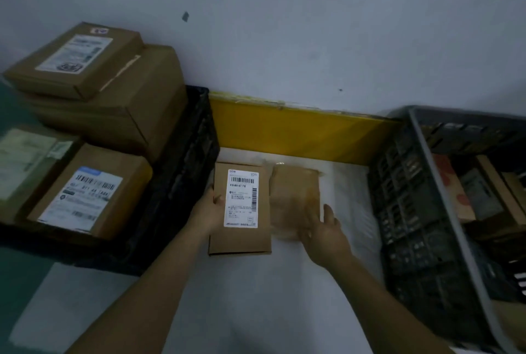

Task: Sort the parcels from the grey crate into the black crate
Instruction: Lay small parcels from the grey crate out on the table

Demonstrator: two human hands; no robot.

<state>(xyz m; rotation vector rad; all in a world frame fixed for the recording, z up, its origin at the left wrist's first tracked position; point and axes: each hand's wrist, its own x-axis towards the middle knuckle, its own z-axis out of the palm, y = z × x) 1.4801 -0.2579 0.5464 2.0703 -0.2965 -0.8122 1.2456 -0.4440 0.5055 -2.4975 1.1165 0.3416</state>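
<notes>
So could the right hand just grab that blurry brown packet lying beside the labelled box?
Probably yes. The right hand is open, its fingers at the near edge of the brown packet, with nothing lying between. The left hand holds only the labelled box beside it.

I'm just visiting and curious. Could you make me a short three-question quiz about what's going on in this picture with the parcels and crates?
1. True or false: the left hand holds a labelled parcel.
2. Which crate already has boxes piled above its rim? A) black crate B) grey crate
3. Fill in: the right hand is open beside a blurred brown ____.

Key: 1 true; 2 A; 3 parcel.
</notes>
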